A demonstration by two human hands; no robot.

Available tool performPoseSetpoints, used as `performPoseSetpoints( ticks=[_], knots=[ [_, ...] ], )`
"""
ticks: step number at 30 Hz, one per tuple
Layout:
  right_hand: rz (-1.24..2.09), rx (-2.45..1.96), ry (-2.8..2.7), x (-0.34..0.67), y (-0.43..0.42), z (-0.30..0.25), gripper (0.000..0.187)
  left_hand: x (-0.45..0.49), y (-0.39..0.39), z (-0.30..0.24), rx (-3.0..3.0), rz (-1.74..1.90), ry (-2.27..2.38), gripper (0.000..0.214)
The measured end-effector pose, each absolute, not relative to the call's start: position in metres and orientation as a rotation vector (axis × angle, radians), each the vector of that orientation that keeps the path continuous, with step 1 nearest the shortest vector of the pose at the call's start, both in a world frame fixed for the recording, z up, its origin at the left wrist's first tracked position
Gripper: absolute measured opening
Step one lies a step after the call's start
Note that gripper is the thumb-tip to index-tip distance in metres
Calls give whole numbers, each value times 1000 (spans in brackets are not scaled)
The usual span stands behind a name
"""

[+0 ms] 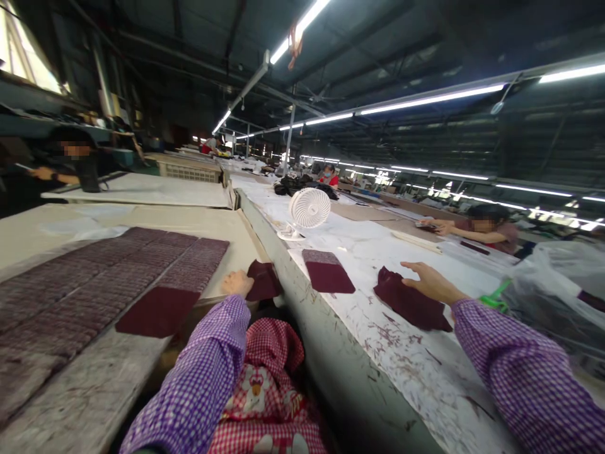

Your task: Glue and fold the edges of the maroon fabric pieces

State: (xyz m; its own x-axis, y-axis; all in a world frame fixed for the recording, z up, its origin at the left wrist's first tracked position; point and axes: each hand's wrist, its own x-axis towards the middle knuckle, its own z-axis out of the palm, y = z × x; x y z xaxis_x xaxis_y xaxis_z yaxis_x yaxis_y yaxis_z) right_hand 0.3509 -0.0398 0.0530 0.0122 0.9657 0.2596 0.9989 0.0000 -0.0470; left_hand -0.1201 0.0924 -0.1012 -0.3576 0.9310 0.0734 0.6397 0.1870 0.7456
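Note:
My left hand (237, 284) is closed on the edge of a small maroon fabric piece (263, 281), which hangs over the gap between the two tables. My right hand (431, 284) lies over a crumpled maroon fabric piece (410, 301) on the white table, its fingers stretched out and apart. Between the hands, a small stack of maroon pieces (331, 276) with rounded corners lies flat near that table's edge. To the left stand long packed rows of cut maroon pieces (118, 265), with one flat maroon panel (158, 311) lying at their near end.
A white fan (309, 208) stands on the white table (378, 359), whose surface is strewn with maroon thread scraps. Clear plastic bags (562, 284) and a green-handled item (495, 297) are at right. Another person (486, 228) works across the table; one more sits far left.

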Motion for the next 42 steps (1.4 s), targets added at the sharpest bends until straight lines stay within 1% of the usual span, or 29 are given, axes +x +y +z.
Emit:
performPoseSetpoints(
  ticks=[2,4,6,9,10,12,13,16,19,22,25,27,28,29,31,32,33,35,37,38,40,41,42],
  knots=[
    [-234,-1941,-2128,336,-45,52,47,-118,89,-96,1381,1149,1968,11],
    [-162,-1818,-2149,318,-54,55,46,-115,82,-86,1294,1313,1828,9],
    [11,-1748,-2093,296,-65,62,49,-109,72,-73,1228,1458,1670,13],
    [329,-1645,-2033,258,-82,72,51,-90,44,-46,1175,1585,1411,25],
    [412,-1594,-2050,245,-87,73,51,-81,32,-37,1156,1603,1297,27],
    [557,-1524,-2046,219,-96,74,52,-58,6,-22,974,1604,868,30],
    [638,-1524,-1999,207,-100,73,54,-46,-7,-16,913,1572,745,31],
    [861,-1490,-1744,183,-101,63,64,-8,-38,-11,829,1487,549,32],
    [906,-1409,-1520,184,-92,49,66,19,-49,-23,852,1374,470,30],
    [800,-1612,-1485,208,-77,35,61,27,-44,-39,950,1430,621,27],
    [490,-1879,-1738,234,-64,24,57,20,-39,-45,1235,1605,868,17],
    [312,-1939,-1833,242,-62,22,59,13,-39,-43,1499,1675,963,8],
    [224,-1927,-1868,242,-63,23,59,10,-41,-40,1625,1684,980,7],
    [132,-1889,-1913,240,-67,24,55,9,-42,-37,1735,1679,982,9],
    [-28,-1793,-2066,231,-81,30,36,8,-43,-30,1912,1646,957,14],
    [-56,-1748,-2159,225,-91,33,28,9,-42,-27,1997,1614,928,16],
    [-48,-1713,-2249,218,-101,35,28,11,-41,-25,2083,1566,893,19],
    [-6,-1673,-2393,206,-122,37,37,18,-37,-21,2257,1432,822,24],
    [-89,-1652,-2478,197,-138,36,43,25,-33,-19,2400,1297,783,28],
    [-158,-1645,-2510,194,-143,34,39,28,-32,-18,2441,1260,791,29],
    [-300,-1630,-2580,191,-147,29,23,31,-33,-20,2462,1253,838,32],
    [-374,-1619,-2615,190,-147,28,20,32,-34,-21,2445,1275,863,33],
    [-438,-1600,-2649,190,-147,27,22,32,-35,-22,2420,1302,878,34]
  ],
)
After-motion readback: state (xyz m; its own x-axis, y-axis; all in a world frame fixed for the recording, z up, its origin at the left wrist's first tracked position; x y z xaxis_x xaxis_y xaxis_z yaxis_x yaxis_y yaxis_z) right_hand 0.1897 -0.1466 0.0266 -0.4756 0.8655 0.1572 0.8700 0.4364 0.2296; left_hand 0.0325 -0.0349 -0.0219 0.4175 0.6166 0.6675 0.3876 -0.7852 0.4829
